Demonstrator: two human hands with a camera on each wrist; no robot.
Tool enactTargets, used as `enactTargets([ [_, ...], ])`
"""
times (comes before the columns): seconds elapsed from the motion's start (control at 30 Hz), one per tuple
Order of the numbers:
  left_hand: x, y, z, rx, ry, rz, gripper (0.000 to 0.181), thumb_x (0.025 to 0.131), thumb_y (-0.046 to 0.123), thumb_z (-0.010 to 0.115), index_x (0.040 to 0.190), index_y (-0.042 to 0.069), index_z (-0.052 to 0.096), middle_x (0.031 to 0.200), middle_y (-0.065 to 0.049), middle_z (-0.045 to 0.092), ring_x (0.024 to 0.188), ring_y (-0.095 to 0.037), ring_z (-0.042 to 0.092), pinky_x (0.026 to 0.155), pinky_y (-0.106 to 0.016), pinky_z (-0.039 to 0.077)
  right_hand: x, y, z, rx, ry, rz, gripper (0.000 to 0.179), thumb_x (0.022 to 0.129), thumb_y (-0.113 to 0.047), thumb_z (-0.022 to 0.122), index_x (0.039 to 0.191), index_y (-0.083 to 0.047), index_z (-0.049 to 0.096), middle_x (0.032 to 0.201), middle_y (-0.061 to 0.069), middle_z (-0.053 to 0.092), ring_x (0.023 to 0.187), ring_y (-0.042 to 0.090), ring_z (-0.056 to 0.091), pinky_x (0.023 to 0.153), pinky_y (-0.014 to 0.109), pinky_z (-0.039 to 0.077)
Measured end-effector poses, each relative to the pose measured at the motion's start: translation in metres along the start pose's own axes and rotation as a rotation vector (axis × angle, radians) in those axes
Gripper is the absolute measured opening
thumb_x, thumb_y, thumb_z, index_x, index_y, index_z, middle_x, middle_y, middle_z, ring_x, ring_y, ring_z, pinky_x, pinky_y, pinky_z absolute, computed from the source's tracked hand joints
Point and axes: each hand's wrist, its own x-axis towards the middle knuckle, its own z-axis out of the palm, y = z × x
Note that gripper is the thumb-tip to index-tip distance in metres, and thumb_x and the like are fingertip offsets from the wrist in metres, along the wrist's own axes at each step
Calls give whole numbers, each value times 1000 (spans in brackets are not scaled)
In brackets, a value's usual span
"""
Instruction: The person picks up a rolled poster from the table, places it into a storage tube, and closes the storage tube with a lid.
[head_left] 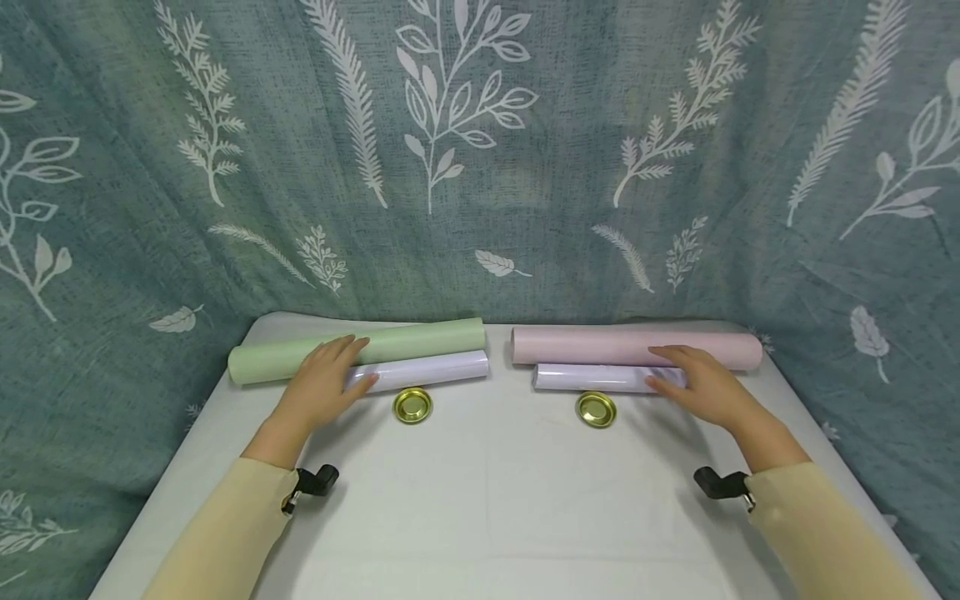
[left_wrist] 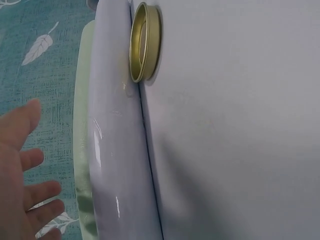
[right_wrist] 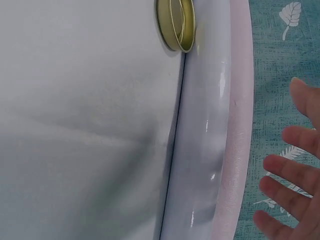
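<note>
My left hand (head_left: 318,385) is over a pale green roll (head_left: 427,337) and a shorter, glossy lavender-white roll (head_left: 431,370) in front of it. Its fingers are spread and grip nothing. On the other side, my right hand (head_left: 705,387) hovers by a pink roll (head_left: 577,345) and a second glossy lavender-white roll (head_left: 588,377), fingers apart. A shallow round gold tin (head_left: 412,406) sits just in front of the left glossy roll, and a matching gold tin (head_left: 596,409) in front of the right one. Both wrist views show a gap between hand and rolls.
All of this lies near the far edge of a table covered in white cloth (head_left: 487,500). A blue-green curtain with white leaf prints (head_left: 570,167) hangs behind and along both sides. A small black device (head_left: 318,480) is at each wrist.
</note>
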Motion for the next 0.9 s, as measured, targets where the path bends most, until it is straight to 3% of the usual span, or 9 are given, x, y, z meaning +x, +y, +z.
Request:
enactTargets([
  [0.3, 18, -6, 3, -22, -12, -4, 70, 102, 49, 53, 156, 8, 33, 155, -23, 35, 144, -44, 29, 118, -57, 18, 9, 6, 4, 4, 0, 5, 57, 97, -40, 66, 137, 0, 58, 136, 28, 55, 129, 49, 45, 106, 64, 33],
  [0.9, 42, -27, 7, -58, -55, -97, 70, 102, 48, 52, 156, 8, 33, 155, -20, 38, 144, -42, 30, 120, -55, 13, 24, 14, 20, 74, 28, -17, 49, 93, -34, 73, 127, -1, 66, 127, 23, 64, 123, 45, 54, 104, 60, 38],
])
